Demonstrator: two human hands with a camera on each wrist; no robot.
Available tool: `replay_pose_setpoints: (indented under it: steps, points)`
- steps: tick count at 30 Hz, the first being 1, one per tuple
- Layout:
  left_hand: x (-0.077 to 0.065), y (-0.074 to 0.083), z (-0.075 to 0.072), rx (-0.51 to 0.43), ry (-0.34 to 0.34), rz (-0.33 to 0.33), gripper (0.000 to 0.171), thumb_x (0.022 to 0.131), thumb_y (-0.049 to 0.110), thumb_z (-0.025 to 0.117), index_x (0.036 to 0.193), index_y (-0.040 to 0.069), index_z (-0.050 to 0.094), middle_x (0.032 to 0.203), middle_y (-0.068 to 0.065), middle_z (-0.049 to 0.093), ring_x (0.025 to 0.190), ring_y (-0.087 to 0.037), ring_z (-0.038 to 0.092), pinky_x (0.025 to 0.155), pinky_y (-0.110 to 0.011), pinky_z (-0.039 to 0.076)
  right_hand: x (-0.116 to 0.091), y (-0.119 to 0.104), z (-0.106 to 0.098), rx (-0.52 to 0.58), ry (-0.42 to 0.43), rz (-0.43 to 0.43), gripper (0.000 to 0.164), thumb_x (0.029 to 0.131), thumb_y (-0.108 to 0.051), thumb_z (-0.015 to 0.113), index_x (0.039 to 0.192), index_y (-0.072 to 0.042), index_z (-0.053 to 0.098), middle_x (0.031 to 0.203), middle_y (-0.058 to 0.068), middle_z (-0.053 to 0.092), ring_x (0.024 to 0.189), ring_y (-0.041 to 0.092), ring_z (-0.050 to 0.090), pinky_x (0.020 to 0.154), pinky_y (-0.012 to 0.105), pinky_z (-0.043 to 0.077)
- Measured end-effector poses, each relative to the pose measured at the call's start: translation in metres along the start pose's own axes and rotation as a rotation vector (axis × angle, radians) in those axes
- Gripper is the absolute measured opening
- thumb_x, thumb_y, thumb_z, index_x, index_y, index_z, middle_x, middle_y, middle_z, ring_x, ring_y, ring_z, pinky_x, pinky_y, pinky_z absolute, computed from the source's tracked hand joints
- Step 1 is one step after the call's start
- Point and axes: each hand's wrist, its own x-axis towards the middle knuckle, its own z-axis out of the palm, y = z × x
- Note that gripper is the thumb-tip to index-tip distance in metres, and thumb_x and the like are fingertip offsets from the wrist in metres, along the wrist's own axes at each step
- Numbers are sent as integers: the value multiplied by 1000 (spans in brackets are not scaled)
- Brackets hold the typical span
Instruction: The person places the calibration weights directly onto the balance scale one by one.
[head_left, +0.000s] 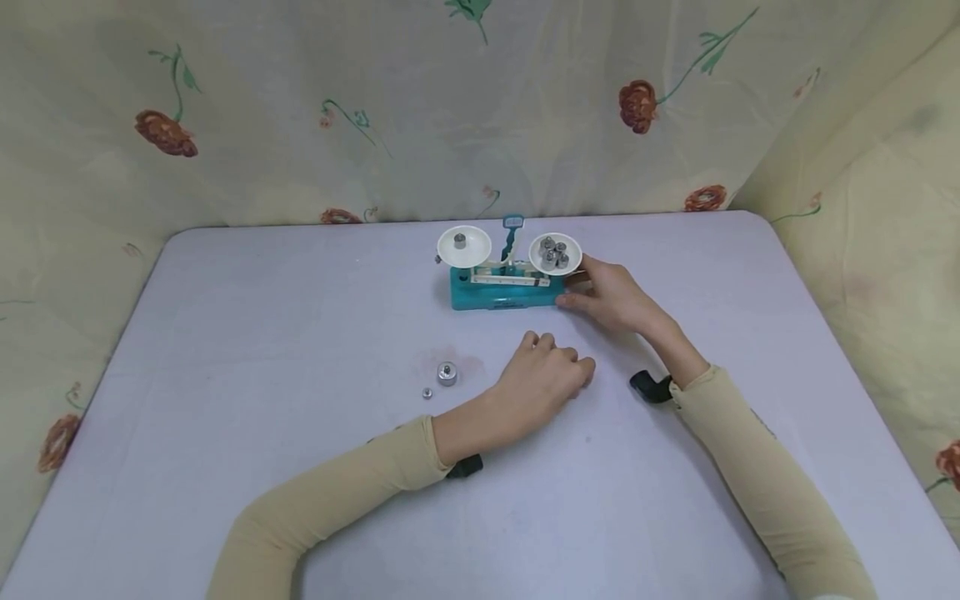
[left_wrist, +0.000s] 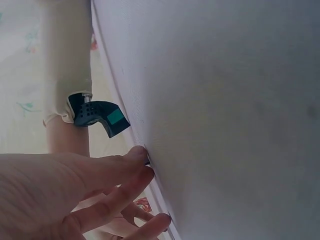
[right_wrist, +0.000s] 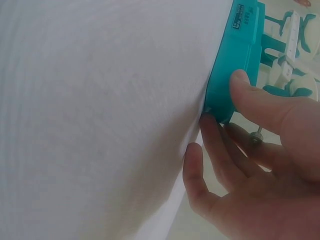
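Note:
A teal balance scale (head_left: 506, 296) with two white pans stands toward the back of the table. My right hand (head_left: 617, 296) grips the right end of its base; in the right wrist view the thumb (right_wrist: 245, 92) lies on the teal side and other fingers reach round the end. One metal weight (head_left: 460, 241) sits in the left pan (head_left: 480, 252), several more weights (head_left: 555, 252) in the right pan (head_left: 575, 258). In front of the scale my left hand (head_left: 542, 379) rests on the table, fingers loosely bent. A dark spot shows between its thumb and fingertip.
Left of my left hand, a larger metal weight (head_left: 447, 374) and a tiny one (head_left: 427, 393) stand on the pale tablecloth (head_left: 285, 350). Black wrist devices (head_left: 651, 387) stick out from the sleeves. A floral curtain (head_left: 405, 108) hangs behind the table.

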Motion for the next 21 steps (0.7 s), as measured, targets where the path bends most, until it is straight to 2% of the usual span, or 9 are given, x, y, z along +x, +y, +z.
replay_pose_setpoints:
  steps: [4, 8, 15, 21]
  points:
    - [0, -1, -1, 18, 0, 2, 4, 103, 27, 72, 102, 27, 75, 98, 9, 78, 85, -19, 64, 78, -33, 44, 1, 0, -1, -5, -2, 2, 68, 105, -16, 71, 163, 1, 38, 152, 30, 59, 143, 47, 58, 118, 61, 50]
    - [-1, -1, -1, 26, 0, 3, 7, 104, 23, 71, 98, 26, 74, 96, 8, 77, 84, -19, 64, 77, -32, 44, 1, 0, -1, -4, 1, 5, 69, 106, -16, 70, 163, 1, 37, 152, 30, 58, 143, 47, 58, 118, 61, 50]
    - [-3, -4, -1, 20, -21, -9, 4, 102, 25, 74, 102, 25, 78, 100, 7, 78, 88, -18, 66, 81, -32, 47, 1, 1, 0, -5, -10, 18, 70, 106, -17, 70, 164, 0, 36, 153, 30, 58, 144, 47, 57, 119, 61, 49]
    - [-6, -7, -1, 71, 11, -16, 6, 101, 22, 73, 102, 24, 79, 99, 6, 78, 87, -18, 66, 80, -32, 48, 2, 2, 0, -4, -8, 12, 70, 105, -16, 71, 164, 0, 36, 153, 30, 58, 143, 47, 57, 118, 60, 50]
